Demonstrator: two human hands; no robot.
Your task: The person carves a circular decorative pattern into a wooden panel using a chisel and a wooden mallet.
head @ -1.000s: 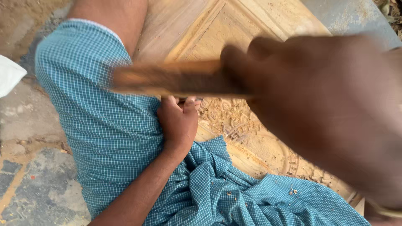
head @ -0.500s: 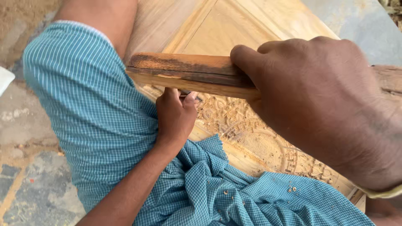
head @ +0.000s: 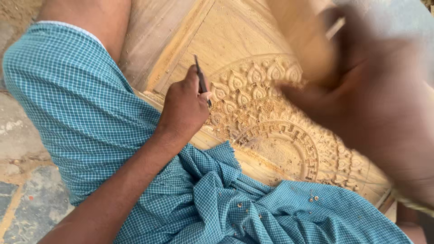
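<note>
My left hand is closed around a thin metal chisel, whose tip rests on a carved wooden panel with a round floral pattern. My right hand is raised close to the camera and badly blurred. It grips a wooden mallet, also blurred, above the right side of the carving. Sawdust and chips lie on the carved rings beside the chisel tip.
A teal checked cloth covers my lap and left leg and drapes over the panel's near edge. Stone paving shows at the lower left. My bare knee is at the top left.
The mallet and right hand have swung up and to the right, uncovering the carving. The left hand with the chisel has stayed on the panel while the view shifted.
</note>
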